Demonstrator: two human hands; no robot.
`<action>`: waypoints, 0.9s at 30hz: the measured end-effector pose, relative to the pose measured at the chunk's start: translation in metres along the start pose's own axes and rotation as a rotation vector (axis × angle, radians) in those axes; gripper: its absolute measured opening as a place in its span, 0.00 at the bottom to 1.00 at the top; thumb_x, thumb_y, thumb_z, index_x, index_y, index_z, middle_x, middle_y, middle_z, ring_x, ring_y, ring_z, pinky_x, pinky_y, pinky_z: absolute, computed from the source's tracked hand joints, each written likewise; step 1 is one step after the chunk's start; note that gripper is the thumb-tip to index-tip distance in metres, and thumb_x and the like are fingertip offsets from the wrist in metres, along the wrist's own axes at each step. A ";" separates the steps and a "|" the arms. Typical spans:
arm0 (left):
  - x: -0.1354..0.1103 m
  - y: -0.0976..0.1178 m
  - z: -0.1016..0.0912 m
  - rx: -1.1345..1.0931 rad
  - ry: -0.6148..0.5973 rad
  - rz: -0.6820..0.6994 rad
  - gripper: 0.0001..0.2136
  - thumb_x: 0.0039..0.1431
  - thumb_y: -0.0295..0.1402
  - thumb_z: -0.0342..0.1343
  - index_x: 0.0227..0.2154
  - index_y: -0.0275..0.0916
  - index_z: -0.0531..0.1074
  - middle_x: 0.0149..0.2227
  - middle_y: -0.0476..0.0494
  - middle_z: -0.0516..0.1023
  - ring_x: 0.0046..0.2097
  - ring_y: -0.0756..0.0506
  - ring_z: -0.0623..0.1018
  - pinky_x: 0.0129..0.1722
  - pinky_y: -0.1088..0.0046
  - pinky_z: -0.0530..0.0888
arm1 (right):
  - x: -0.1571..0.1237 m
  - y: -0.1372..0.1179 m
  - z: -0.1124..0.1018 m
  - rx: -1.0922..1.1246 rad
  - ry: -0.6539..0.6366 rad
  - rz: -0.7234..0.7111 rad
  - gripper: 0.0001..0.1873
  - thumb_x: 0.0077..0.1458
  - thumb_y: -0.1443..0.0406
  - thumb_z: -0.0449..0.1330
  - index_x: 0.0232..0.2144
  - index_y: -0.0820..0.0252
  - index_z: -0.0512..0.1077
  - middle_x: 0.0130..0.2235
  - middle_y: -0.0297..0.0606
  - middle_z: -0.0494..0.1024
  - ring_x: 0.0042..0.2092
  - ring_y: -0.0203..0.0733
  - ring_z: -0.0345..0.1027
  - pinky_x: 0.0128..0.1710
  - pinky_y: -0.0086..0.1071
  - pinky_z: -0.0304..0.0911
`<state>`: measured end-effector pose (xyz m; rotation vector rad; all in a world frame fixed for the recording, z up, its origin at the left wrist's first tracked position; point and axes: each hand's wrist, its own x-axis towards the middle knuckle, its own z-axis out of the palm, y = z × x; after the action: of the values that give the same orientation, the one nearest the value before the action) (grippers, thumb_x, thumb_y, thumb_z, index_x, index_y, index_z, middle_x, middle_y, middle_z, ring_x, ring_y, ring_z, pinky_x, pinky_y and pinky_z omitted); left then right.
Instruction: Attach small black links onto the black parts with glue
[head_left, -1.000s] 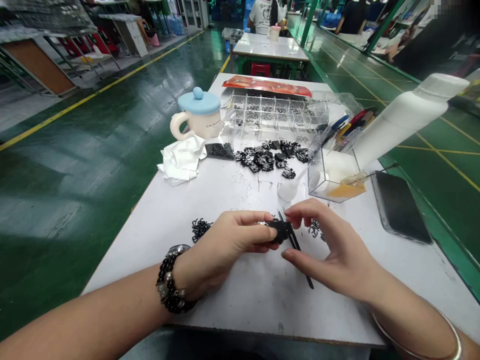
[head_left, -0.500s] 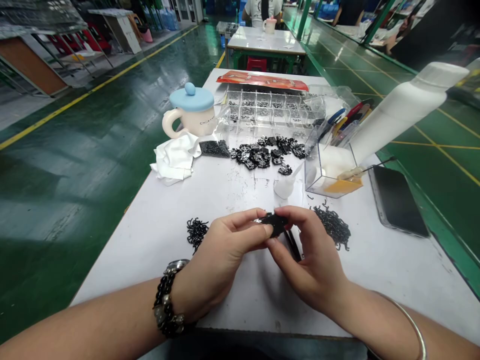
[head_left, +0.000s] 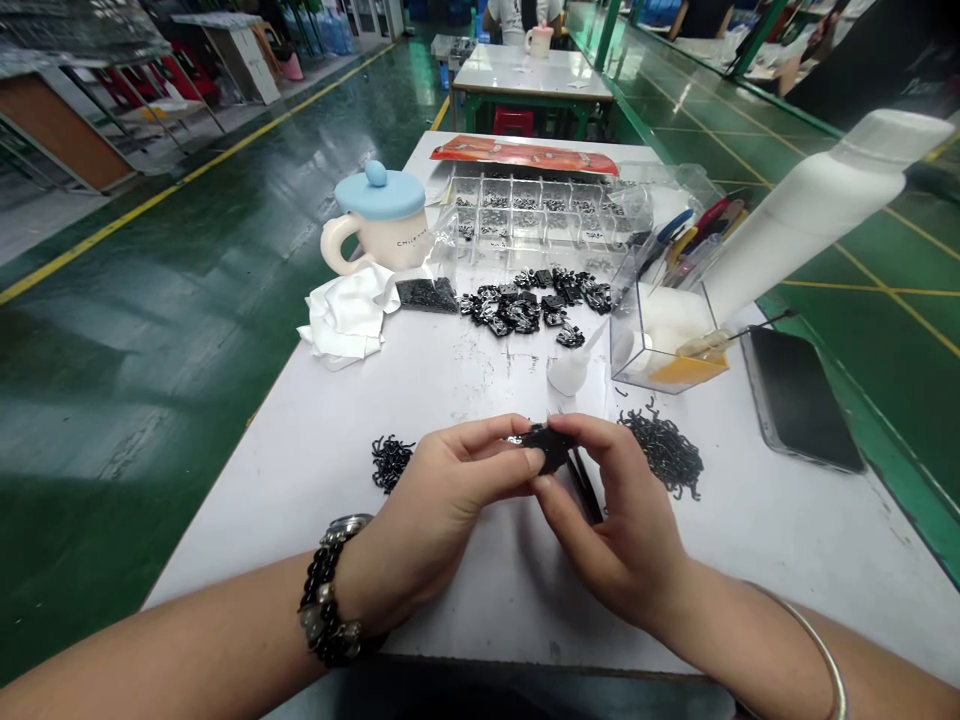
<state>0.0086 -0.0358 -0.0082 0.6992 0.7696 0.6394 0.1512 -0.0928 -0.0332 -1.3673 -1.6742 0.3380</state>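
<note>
Head view: I saw the left hand (head_left: 442, 500) and right hand (head_left: 636, 532), each grip clamped on one black piece (head_left: 553, 452) just below the frame's centre, dark tweezers (head_left: 586, 487) showing beside it.

sm. blk pc. (head_left: 553, 453), mostly matte w/ shiny bit at L end, pinched btwn fingertips of L hand (head_left: 439, 505) & R hand (head_left: 626, 525), edges partly hidden by fingers, exact shape unclear, up over nr. side of wht. table (head_left: 472, 615)

The blue-lidded mug (head_left: 384, 234) reads "CHII…", its remaining letters unclear.
</note>
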 end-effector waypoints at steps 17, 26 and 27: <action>-0.001 0.009 0.000 -0.059 0.020 -0.049 0.05 0.51 0.24 0.61 0.33 0.33 0.75 0.33 0.46 0.78 0.35 0.51 0.77 0.40 0.78 0.74 | 0.021 0.011 -0.034 -0.014 -0.028 -0.128 0.16 0.52 0.72 0.58 0.43 0.55 0.64 0.40 0.39 0.70 0.43 0.43 0.65 0.45 0.39 0.61; 0.007 0.019 -0.009 -0.135 0.083 -0.153 0.04 0.53 0.23 0.58 0.33 0.33 0.74 0.31 0.42 0.80 0.33 0.49 0.79 0.36 0.78 0.76 | 0.034 0.048 -0.050 -0.650 -0.635 -0.536 0.14 0.57 0.75 0.50 0.40 0.56 0.71 0.32 0.40 0.68 0.31 0.41 0.55 0.32 0.34 0.50; 0.008 0.020 -0.010 -0.146 0.080 -0.165 0.04 0.53 0.23 0.57 0.32 0.33 0.75 0.31 0.42 0.80 0.33 0.49 0.79 0.36 0.77 0.76 | 0.033 0.047 -0.047 -0.657 -0.647 -0.560 0.13 0.57 0.75 0.50 0.38 0.57 0.71 0.32 0.39 0.68 0.30 0.40 0.54 0.32 0.34 0.49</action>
<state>-0.0001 -0.0148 -0.0010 0.4738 0.8364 0.5696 0.2187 -0.0629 -0.0245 -1.2098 -2.7934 -0.1404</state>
